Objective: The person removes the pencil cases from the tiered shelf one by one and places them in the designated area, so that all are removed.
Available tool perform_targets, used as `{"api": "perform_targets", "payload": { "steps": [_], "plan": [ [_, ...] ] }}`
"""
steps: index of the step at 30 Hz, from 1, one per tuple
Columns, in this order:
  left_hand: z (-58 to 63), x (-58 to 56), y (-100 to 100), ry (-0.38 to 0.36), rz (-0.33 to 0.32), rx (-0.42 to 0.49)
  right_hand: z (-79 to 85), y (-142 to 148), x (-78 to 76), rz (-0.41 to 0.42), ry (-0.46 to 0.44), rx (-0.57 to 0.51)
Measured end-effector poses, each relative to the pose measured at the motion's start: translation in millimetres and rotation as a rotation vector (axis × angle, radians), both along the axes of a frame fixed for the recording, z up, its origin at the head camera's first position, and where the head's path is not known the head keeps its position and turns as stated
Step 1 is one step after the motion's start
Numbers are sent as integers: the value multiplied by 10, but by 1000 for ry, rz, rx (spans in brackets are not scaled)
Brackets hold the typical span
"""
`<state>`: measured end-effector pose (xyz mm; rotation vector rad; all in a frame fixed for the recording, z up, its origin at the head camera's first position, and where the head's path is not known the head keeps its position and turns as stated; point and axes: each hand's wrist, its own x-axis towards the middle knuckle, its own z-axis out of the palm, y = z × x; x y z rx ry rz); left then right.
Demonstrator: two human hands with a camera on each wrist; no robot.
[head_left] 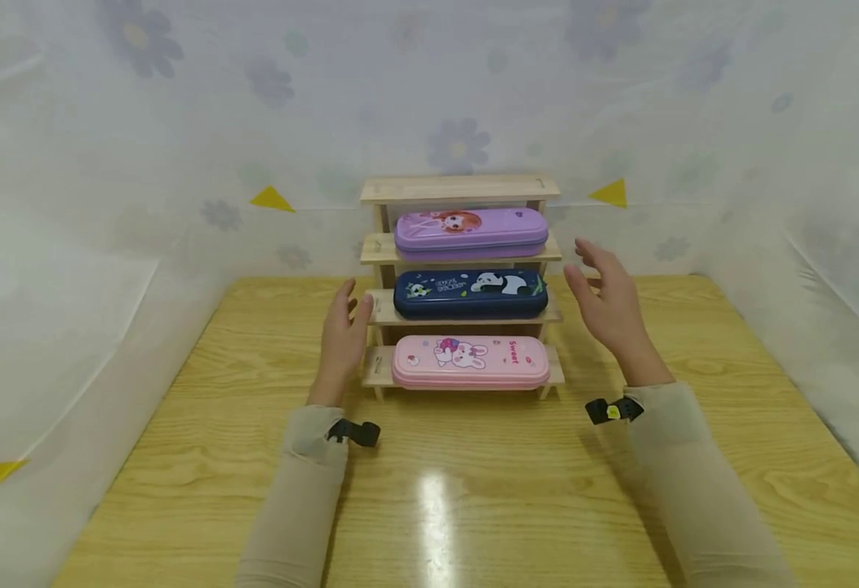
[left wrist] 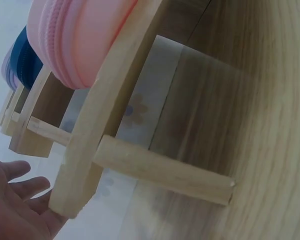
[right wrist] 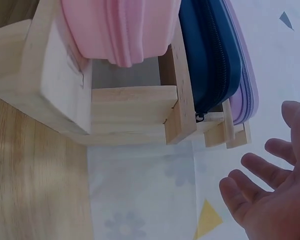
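Observation:
A stepped wooden rack [head_left: 461, 189] stands on the table with three zipped pencil cases lying on its lower steps. The purple case [head_left: 471, 234] with a girl's picture is uppermost of the three. Below it lies the dark blue panda case [head_left: 470, 295], and lowest the pink rabbit case [head_left: 469, 362]. My left hand [head_left: 341, 335] is beside the rack's left end, fingers relaxed and holding nothing; whether it touches the wood I cannot tell. My right hand [head_left: 606, 306] hovers off the rack's right side, fingers spread and apart from the cases.
The wood-grain table [head_left: 429, 465] extends around the rack. Behind hangs a pale flowered sheet [head_left: 459, 98] with yellow triangles [head_left: 273, 198]. The rack's top step bears no case. Dark straps [head_left: 356, 431] are on both wrists.

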<state>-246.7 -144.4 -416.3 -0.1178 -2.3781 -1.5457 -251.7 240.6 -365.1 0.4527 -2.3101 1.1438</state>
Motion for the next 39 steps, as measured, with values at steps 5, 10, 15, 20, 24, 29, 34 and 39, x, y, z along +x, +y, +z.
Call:
{"api": "perform_targets", "payload": {
  "steps": [5, 10, 15, 20, 24, 29, 34, 39],
  "plan": [
    [-19, -14, 49, -12, 3, 35, 50, -53, -36, -3, -9, -42],
    [-52, -23, 89, -28, 8, 76, 108, -108, -81, 5, -11, -54],
    [-97, -36, 109, -12, 10, 109, 165, -152, -136, 17, 3, -36],
    [-123, -45, 136, 12, 0, 133, 220, -182, -203, 20, 16, 3],
    [-135, -58, 161, 30, -9, 133, 275, -190, -278, 20, 17, 32],
    [-131, -43, 180, 26, 0, 89, 338, -205, -358, 23, -11, 51],
    [-121, -36, 201, 13, 21, 97, 361, -231, -429, 31, -40, 52],
    [-147, -43, 223, 31, 35, 83, 360, -247, -518, 43, -60, 39]
  ]
}}
